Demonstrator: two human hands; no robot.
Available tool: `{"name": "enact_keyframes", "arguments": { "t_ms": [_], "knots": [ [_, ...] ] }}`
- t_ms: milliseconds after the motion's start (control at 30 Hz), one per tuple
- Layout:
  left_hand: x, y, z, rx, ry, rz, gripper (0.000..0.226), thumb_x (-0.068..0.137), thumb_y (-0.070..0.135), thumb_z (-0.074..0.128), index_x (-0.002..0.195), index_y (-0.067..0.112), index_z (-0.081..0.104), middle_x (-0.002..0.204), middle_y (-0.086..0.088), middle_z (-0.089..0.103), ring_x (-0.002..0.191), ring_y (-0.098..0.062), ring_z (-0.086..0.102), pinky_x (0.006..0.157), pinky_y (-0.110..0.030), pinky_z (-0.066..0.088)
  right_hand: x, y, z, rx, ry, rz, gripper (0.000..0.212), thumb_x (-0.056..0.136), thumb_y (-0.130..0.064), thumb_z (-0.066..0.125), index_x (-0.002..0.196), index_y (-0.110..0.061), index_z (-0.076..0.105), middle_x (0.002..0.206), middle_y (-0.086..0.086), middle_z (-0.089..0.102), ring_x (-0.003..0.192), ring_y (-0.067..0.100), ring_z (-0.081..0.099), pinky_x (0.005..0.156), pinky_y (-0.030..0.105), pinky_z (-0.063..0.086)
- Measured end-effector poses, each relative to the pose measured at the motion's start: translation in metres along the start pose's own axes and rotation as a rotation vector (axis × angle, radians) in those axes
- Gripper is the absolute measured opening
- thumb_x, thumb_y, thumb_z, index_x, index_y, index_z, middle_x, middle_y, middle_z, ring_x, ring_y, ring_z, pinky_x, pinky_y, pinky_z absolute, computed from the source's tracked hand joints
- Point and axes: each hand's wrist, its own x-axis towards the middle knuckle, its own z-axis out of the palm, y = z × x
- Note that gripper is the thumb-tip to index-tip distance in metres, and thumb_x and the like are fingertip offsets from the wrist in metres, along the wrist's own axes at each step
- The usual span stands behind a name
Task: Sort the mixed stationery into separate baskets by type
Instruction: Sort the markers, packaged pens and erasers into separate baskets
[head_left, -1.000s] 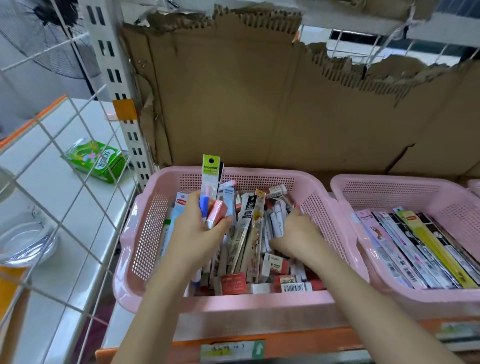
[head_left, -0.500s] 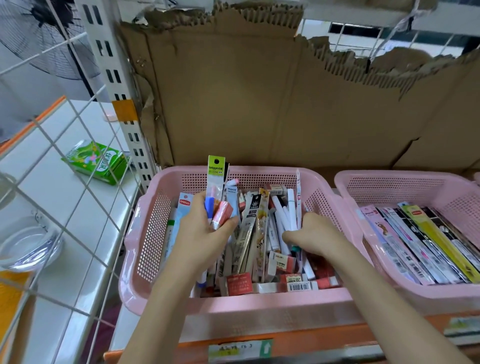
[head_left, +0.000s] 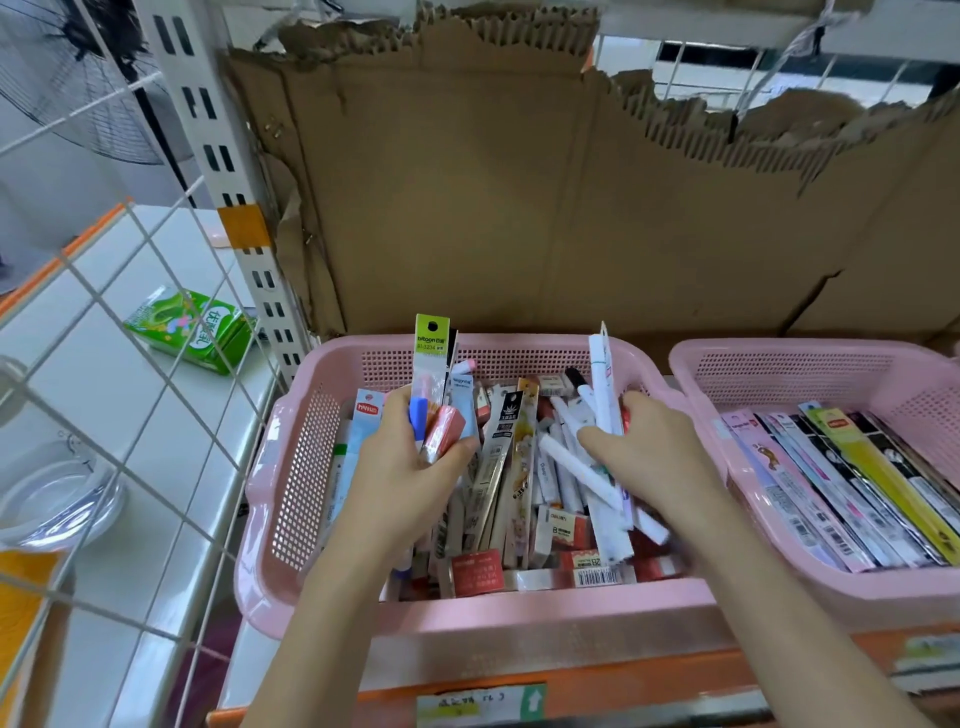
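At the shelf's front edge stands the mixed basket, crammed with stationery awaiting sorting. The left hand curls its fingers round a small bundle of packets, held upright, probably to collect one type. The right hand pinches white pens, lifting them clear of the heap. Toward the shelf's right end, the second basket holds long flat packs laid side by side. Torn cardboard backs both.

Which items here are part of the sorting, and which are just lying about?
Job: left pink plastic basket of mixed stationery; right pink basket of long packets; green-topped packet in left hand; white pens in right hand.
Lying about: green carton; glass dish; torn cardboard.
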Motion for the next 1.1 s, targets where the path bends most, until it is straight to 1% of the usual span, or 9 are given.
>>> {"name": "enact_keyframes", "arguments": {
  "t_ms": [133,300,400,533,667,733,867,1000,1100],
  "knots": [
    [0.000,0.000,0.000,0.003,-0.002,-0.003,0.029,0.085,0.026,0.067,0.104,0.016,0.047,0.087,0.003,0.059,0.070,-0.008,0.057,0.050,-0.005,0.041,0.005,-0.003,0.012,-0.105,-0.167,-0.029,0.014,0.082,-0.038,0.061,0.084,-0.025,0.056,0.074,-0.001,0.061,0.066,0.016,0.060,0.054,0.025,0.042],
    [-0.001,0.000,-0.001,-0.009,-0.002,-0.010,0.028,0.085,0.024,0.067,0.100,0.014,0.045,0.083,0.002,0.057,0.065,-0.008,0.054,0.047,-0.007,0.041,0.016,0.002,0.022,-0.243,-0.244,-0.020,0.028,0.081,-0.054,0.056,0.081,-0.026,0.056,0.070,0.002,0.061,0.059,0.019,0.059,0.056,0.027,0.046],
    [-0.001,0.000,-0.001,0.000,-0.010,-0.004,0.028,0.086,0.024,0.067,0.102,0.015,0.045,0.084,0.003,0.057,0.066,-0.008,0.055,0.048,-0.007,0.041,0.026,0.000,0.020,-0.316,-0.246,-0.005,0.039,0.084,-0.057,0.047,0.086,-0.022,0.064,0.074,0.001,0.062,0.067,0.019,0.059,0.056,0.027,0.044],
    [-0.001,0.001,-0.001,0.000,-0.019,-0.010,0.029,0.086,0.024,0.067,0.104,0.016,0.046,0.084,0.005,0.056,0.066,-0.006,0.055,0.048,-0.006,0.040,0.032,-0.005,0.022,-0.424,-0.186,-0.073,0.034,0.084,-0.052,0.048,0.099,-0.025,0.063,0.077,0.000,0.058,0.068,0.020,0.055,0.056,0.026,0.042],
    [0.000,0.000,0.001,0.026,-0.020,-0.020,0.031,0.086,0.026,0.067,0.107,0.019,0.045,0.088,0.007,0.058,0.072,-0.007,0.058,0.049,-0.007,0.042,0.036,-0.007,0.023,-0.470,-0.191,-0.113,0.023,0.083,-0.039,0.052,0.094,-0.021,0.061,0.071,-0.001,0.056,0.062,0.019,0.054,0.053,0.025,0.040],
    [0.000,0.001,0.001,0.022,-0.026,-0.032,0.032,0.086,0.027,0.067,0.108,0.021,0.045,0.088,0.008,0.059,0.072,-0.007,0.060,0.049,-0.007,0.043,0.037,-0.007,0.017,-0.434,-0.242,-0.094,0.019,0.084,-0.037,0.054,0.089,-0.021,0.062,0.073,0.000,0.061,0.064,0.018,0.058,0.053,0.026,0.042],
    [-0.001,0.004,0.000,0.010,-0.011,-0.023,0.031,0.085,0.025,0.067,0.107,0.022,0.045,0.087,0.007,0.059,0.069,-0.008,0.060,0.047,-0.008,0.042,0.032,-0.008,-0.007,-0.266,-0.281,-0.078,0.018,0.089,-0.045,0.052,0.078,-0.031,0.057,0.075,-0.002,0.064,0.067,0.017,0.061,0.063,0.031,0.049],
    [-0.001,0.011,0.001,-0.006,0.019,0.007,0.028,0.086,0.022,0.067,0.104,0.024,0.045,0.084,0.011,0.059,0.066,-0.006,0.061,0.047,-0.009,0.043,0.025,-0.009,-0.020,-0.063,-0.241,-0.128,0.020,0.091,-0.045,0.051,0.077,-0.031,0.054,0.069,-0.006,0.059,0.064,0.013,0.056,0.060,0.029,0.045],
    [-0.002,0.014,0.002,0.007,0.064,0.064,0.026,0.086,0.021,0.066,0.100,0.028,0.046,0.081,0.010,0.061,0.064,-0.005,0.059,0.050,-0.011,0.043,0.019,-0.008,-0.023,0.122,-0.155,-0.166,0.020,0.092,-0.046,0.050,0.085,-0.029,0.058,0.076,-0.004,0.063,0.072,0.014,0.061,0.067,0.032,0.049]
  ]
}}
